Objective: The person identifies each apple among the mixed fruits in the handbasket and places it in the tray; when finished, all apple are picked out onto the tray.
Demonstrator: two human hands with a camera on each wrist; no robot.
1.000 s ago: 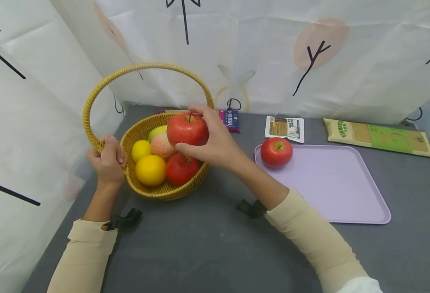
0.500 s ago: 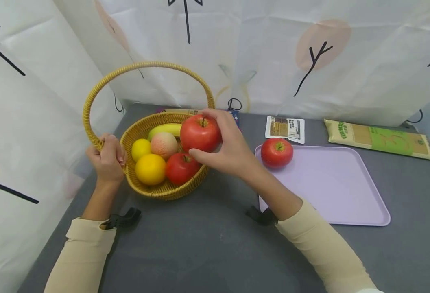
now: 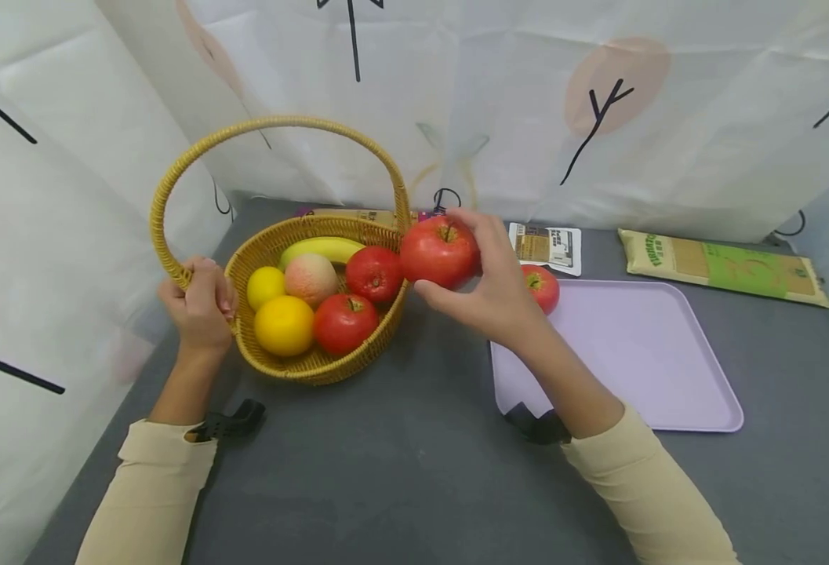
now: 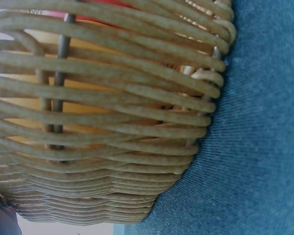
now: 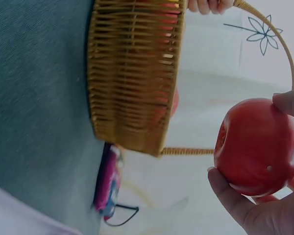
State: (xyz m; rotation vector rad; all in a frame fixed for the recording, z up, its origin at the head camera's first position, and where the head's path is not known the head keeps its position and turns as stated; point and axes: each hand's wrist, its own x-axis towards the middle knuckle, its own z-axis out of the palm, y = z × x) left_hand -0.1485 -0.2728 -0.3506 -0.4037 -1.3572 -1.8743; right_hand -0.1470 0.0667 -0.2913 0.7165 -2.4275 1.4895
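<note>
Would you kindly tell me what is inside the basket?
The basket holds a banana, a peach, two red fruits and two yellow fruits; anything beneath them is hidden.

This looks like a curtained booth, with printed white sheets (image 3: 506, 94) round a grey tabletop (image 3: 386, 471).

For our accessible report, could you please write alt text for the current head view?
A person's right hand holds a round, shiny red apple beside a yellow woven basket of red and yellow fruit. The left hand grips the basket's tall arched handle. On the right, another red apple sits on a rectangular lilac tray.
</note>
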